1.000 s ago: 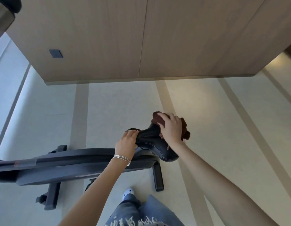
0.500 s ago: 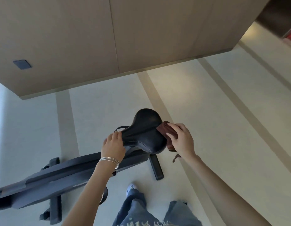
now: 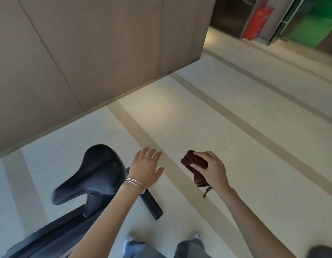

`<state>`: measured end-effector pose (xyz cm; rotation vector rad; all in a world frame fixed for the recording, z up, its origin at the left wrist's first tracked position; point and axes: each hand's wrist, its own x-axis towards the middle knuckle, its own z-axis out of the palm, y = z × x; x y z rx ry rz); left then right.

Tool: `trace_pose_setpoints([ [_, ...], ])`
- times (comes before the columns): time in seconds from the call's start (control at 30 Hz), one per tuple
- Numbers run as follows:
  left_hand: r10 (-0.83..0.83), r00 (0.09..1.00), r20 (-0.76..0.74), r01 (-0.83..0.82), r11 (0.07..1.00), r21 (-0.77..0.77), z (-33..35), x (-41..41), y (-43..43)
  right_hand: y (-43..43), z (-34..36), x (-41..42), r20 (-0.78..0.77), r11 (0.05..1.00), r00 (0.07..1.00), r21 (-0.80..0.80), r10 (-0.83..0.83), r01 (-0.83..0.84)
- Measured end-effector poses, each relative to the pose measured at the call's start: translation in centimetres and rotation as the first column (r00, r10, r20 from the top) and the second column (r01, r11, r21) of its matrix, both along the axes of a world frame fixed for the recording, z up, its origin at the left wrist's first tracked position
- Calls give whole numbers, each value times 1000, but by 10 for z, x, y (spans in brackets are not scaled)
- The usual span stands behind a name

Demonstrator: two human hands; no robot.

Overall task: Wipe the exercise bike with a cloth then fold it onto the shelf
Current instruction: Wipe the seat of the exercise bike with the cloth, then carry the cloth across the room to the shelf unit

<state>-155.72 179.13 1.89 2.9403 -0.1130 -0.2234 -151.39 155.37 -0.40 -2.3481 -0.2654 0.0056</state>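
The black saddle (image 3: 94,170) of the exercise bike (image 3: 55,233) is the thing to steer by here: its broad end faces the wood-panelled wall (image 3: 96,53) and its narrow nose points away from it. Just to the right of the saddle's broad end hangs the person's left hand (image 3: 145,167), palm down, its fingers (image 3: 148,153) straight and spread, with nothing in them. Thin silver bangles (image 3: 136,184) ring that wrist, which crosses in front of the saddle's right edge. Further right of the saddle, beyond the left hand and apart from it, the right hand (image 3: 211,170) grips the dark brown cloth (image 3: 194,162). Its fingers (image 3: 200,155) curl over the top of the bunched fabric and the thumb pinches it from the near side. A loose tail of cloth dangles below the palm, so the cloth is in the air above the pale striped floor (image 3: 198,112), well clear of the saddle and touching no part of the bike. Below and right of the saddle a black foot bar (image 3: 152,203) of the bike lies flat on the floor. The person's jeans (image 3: 189,248) and light shoes (image 3: 127,240) show below that. Far up and right of the saddle, past the wall's corner, stand a red box (image 3: 258,23) and something green (image 3: 308,28) among metal uprights; whether that is the shelf I cannot tell.
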Motion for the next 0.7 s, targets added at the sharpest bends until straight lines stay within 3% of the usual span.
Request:
trace_pose_setpoints([
  [0.17, -99, 995, -16, 99, 995, -26, -7, 25, -97, -92, 6, 0, 26, 971, 987, 186, -159, 151],
  [0.33, -204, 979, -13, 203, 978, -45, -10, 48, -193, -185, 16, 1, -90, 883, 973, 410, -211, 229],
  [0.7, -519, 855, 30, 518, 855, 24, -4, 92, -317, -311, 13, -20, -87, 828, 919, 407, -384, 385],
])
